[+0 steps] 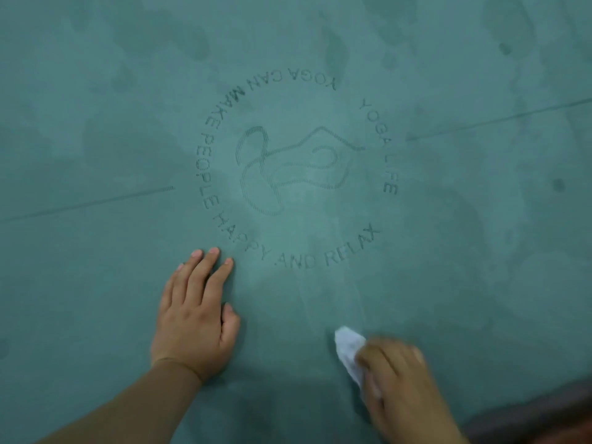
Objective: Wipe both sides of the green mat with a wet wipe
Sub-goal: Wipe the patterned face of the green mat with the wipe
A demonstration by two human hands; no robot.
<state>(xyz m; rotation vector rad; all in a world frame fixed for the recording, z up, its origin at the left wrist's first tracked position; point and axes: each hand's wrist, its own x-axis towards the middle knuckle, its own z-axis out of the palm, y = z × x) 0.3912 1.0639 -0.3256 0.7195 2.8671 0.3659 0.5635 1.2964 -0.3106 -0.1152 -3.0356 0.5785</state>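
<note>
The green mat [448, 251] fills almost the whole view, lying flat, with a printed circle of text and a yoga figure at its centre. My left hand [195, 318] rests flat on the mat just below the circle's left side, fingers together, holding nothing. My right hand [397, 386] is at the lower right, blurred, pressing a crumpled white wet wipe [350, 350] onto the mat; the wipe sticks out to the upper left of my fingers. Darker damp patches show across the mat's far and right parts.
A thin printed line crosses the mat from left to right, broken by the circle. At the bottom right corner a dark brown floor strip [544, 415] shows past the mat's edge.
</note>
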